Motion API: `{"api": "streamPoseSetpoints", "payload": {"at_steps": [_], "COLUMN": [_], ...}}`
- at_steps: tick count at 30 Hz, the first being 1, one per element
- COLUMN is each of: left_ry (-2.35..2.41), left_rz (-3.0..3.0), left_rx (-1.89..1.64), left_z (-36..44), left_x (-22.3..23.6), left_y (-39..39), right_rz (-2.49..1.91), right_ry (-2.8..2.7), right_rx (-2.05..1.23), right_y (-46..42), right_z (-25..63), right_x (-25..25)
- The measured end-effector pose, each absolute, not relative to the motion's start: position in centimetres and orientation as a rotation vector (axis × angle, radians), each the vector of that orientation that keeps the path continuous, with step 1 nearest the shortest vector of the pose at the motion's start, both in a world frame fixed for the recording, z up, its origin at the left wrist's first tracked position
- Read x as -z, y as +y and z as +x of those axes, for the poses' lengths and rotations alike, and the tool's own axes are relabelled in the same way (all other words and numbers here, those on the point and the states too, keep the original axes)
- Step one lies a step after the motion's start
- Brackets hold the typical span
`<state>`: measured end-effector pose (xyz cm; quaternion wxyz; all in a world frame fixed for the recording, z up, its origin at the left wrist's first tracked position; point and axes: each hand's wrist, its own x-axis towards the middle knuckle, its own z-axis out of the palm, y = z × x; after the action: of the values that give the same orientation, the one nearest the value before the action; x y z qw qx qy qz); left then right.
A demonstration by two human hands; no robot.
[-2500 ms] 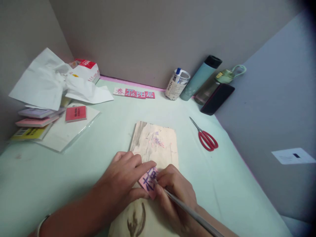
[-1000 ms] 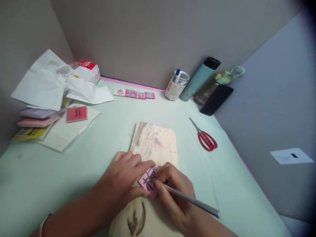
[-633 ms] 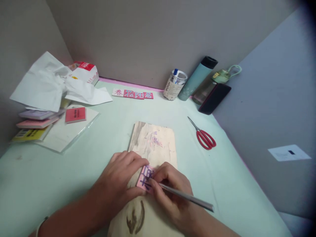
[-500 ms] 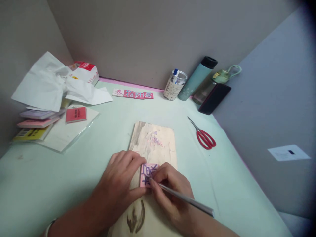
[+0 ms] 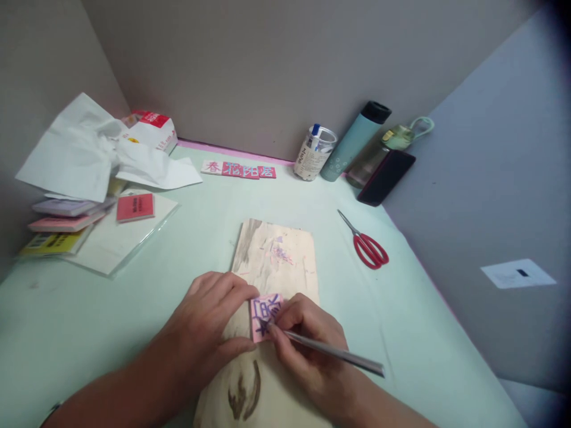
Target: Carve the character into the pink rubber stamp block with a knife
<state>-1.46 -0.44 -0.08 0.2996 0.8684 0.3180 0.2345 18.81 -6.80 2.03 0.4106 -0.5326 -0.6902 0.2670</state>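
Note:
On a stained wooden board (image 5: 301,261) lies a pink rubber carving block (image 5: 261,336) with purple character strokes drawn on it. My left hand (image 5: 214,318) grips the block from its left side, forefinger at the top corner and thumb at the lower edge. Held like a pen in my right hand (image 5: 307,342) is a slim silver craft knife (image 5: 334,351). Its tip touches the block's lower part, and my fingers cover the block's right edge. The blade itself is too small to make out.
Red-handled scissors (image 5: 369,249) lie right of the board. Behind stand a tin can (image 5: 309,160) with pens, a teal flask (image 5: 354,145), a bottle and a phone (image 5: 387,178). Four-character carved tiles (image 5: 241,170) line the back; paper (image 5: 66,154) and several blocks (image 5: 135,207) are at left.
The block has turned slightly and shifted a little left. My left thumb has moved back toward its lower left corner. The knife tip stays at the lower strokes.

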Motion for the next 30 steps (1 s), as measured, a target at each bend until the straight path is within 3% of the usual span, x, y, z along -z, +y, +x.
{"api": "streamPoseSetpoints", "payload": {"at_steps": [11, 22, 30], "left_ry": [0.987, 0.663, 0.716], "left_rz": [2.460, 2.316, 2.250], "left_rx": [-0.816, -0.702, -0.708], "left_z": [0.0, -2.1, -1.9], "left_x": [0.4, 1.4, 1.1], "left_y": [-0.8, 1.0, 1.2], "right_rz": [-1.343, -1.410, -1.373], "right_ry": [-1.729, -1.622, -1.461], "right_rx": [-0.787, -1.040, -1.234], "right_y": [-7.1, -7.0, -6.8], "right_z": [18.8, 19.4, 19.8], "right_x": [-2.1, -2.7, -2.8]}}
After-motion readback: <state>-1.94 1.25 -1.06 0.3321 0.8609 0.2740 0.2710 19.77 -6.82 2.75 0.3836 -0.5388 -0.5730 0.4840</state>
